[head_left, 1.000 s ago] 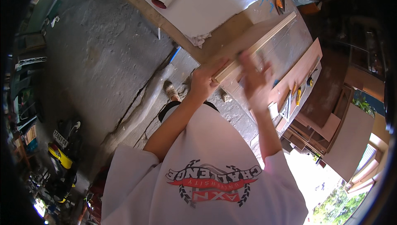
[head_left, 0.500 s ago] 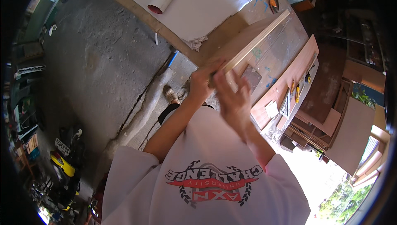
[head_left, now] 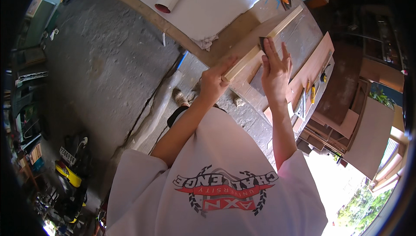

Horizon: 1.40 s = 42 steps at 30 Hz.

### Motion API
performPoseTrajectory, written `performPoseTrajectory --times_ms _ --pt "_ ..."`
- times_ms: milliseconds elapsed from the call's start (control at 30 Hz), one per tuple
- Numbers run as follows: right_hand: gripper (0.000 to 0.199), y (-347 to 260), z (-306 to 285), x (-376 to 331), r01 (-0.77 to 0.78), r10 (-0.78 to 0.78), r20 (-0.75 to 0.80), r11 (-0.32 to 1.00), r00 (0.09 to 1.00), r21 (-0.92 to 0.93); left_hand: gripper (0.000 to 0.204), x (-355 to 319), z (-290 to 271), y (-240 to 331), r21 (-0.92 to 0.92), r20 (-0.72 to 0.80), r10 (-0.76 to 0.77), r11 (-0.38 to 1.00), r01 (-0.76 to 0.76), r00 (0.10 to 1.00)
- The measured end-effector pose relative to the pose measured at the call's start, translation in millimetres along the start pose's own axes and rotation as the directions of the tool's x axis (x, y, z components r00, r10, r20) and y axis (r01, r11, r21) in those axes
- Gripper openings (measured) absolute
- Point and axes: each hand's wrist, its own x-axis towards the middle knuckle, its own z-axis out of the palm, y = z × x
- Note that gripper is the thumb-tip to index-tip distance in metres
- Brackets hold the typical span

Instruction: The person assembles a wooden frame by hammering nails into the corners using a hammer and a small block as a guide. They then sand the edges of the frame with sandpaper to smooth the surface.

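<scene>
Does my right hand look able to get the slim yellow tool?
Probably yes: the way to the slim yellow tool looks free, though the right hand has a dark pad against the board.

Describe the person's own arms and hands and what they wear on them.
Both the left hand and right hand are bare, with no gloves visible. The forearms are uncovered, and no watch shows. The loose, short sleeves are white, matching the shirt.

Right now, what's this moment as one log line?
left hand: gripping board at near end | right hand: holding dark sheet against board's edge
</scene>
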Motion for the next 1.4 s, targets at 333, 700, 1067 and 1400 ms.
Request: performPoseTrajectory --times_ms 333,700,1067,1400 --pt "0.043 -13 -4 -13 0.142 -0.139 0.104 0.989 0.985 -0.030 0.052 1 2 -1 0.007 0.013 0.045 0.999 -0.045 0.999" --pt "0.047 -33 -11 -33 0.201 -0.269 0.204 0.933 0.941 0.299 0.050 -4 -1 3 0.048 -0.021 0.011 0.999 -0.010 1.000" --pt "0.053 -12 -9 -37 0.231 -0.253 0.141 0.960 0.957 0.157 0.045 -22 -23 10 0.114 0.000 0.131 0.985 -0.130 0.991" --pt "0.053 59 24 0 0.118 -0.124 0.039 0.984 0.991 0.133 0.050 -17 -23 15 0.199 0.026 0.183 0.962 -0.185 0.983"
